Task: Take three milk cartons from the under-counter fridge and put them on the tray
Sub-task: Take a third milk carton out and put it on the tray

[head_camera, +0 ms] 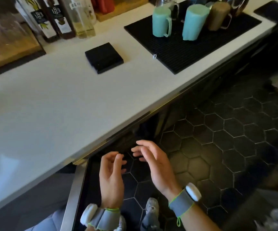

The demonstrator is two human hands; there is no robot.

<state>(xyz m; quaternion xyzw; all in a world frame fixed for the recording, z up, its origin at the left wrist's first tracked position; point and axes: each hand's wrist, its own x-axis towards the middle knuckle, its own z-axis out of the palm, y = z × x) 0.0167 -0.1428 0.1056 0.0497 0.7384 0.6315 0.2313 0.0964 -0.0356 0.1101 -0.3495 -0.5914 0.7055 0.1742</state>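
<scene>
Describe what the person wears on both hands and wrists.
The left hand and right hand are bare, without gloves or visible sleeves. Each wrist carries a grey fabric band edged in bright green cord, with a white oval pod attached.

Both hands are empty with fingers loosely spread, left hand and right hand, hanging in open air over the hex-tile floor, nothing between them. Just ahead and to the left of the left hand the tabletop edge juts out overhead. An open steel-edged door stands right beside the left wrist, blocking that side. Right of the right hand it's all open floor.
</scene>
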